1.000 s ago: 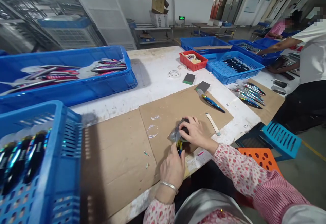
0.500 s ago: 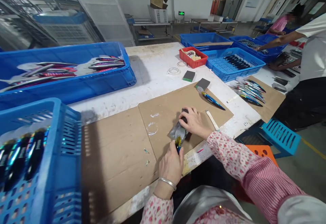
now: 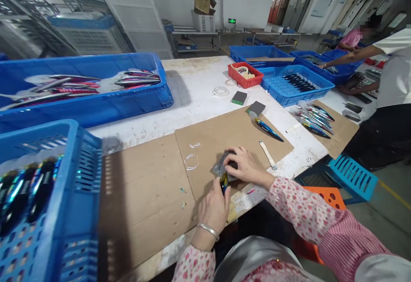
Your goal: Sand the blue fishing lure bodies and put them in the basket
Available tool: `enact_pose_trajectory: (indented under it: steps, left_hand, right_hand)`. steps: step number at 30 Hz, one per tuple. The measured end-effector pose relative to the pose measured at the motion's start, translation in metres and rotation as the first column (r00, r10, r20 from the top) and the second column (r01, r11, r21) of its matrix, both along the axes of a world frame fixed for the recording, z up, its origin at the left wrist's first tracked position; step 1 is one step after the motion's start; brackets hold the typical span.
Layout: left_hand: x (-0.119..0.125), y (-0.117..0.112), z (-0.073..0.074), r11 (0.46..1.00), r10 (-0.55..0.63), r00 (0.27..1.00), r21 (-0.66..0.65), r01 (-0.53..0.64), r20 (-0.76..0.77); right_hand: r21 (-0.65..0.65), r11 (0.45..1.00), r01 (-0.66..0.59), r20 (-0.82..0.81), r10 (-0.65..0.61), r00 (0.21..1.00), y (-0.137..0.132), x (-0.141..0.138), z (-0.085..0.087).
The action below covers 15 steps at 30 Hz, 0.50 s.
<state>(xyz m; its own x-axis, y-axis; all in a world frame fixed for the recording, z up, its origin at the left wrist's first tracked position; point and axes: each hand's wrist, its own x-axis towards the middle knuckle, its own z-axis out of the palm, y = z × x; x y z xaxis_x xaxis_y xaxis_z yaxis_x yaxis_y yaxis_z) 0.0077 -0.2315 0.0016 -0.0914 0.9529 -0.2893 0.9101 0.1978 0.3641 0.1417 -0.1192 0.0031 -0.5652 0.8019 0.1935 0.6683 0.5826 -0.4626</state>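
Note:
My left hand [image 3: 214, 208] is closed on the near end of a shiny blue-green fishing lure [image 3: 224, 181] that lies on a brown cardboard sheet [image 3: 212, 138]. My right hand [image 3: 245, 165] is closed over a dark sanding block [image 3: 231, 164] and presses it on the lure's far part, which sits in a clear wrapper [image 3: 219, 165]. Another lure [image 3: 268, 129] and a pale flat stick [image 3: 267, 154] lie on the cardboard to the right.
Blue crates with lures stand at near left [image 3: 77, 175] and far left [image 3: 154, 102]. Behind are a red tray [image 3: 236, 78], tape rings [image 3: 220, 90], two sponge blocks [image 3: 239, 98] and another blue crate [image 3: 289, 96]. A co-worker's arm [image 3: 349, 56] reaches over crates at right; lures [image 3: 313, 117] lie there.
My right hand with the block slid forward along the lure and then back toward me. My left hand kept its hold on the lure's near end.

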Motion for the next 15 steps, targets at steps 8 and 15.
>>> enact_pose_trajectory:
  steps: [8, 15]
  left_hand:
    - [-0.0006, 0.0009, 0.0013, 1.000, 0.001, 1.000, -0.022, -0.001, 0.003]
    - [-0.0013, 0.0009, 0.0052, 0.999, 0.006, 1.000, -0.038, -0.006, 0.011]
  right_hand:
    - [0.005, 0.998, -0.066, -0.005, 0.066, 0.998, -0.0014, 0.0015, 0.0035]
    - [0.037, 0.998, -0.044, 0.008, 0.044, 0.999, -0.0003, 0.0031, 0.0011]
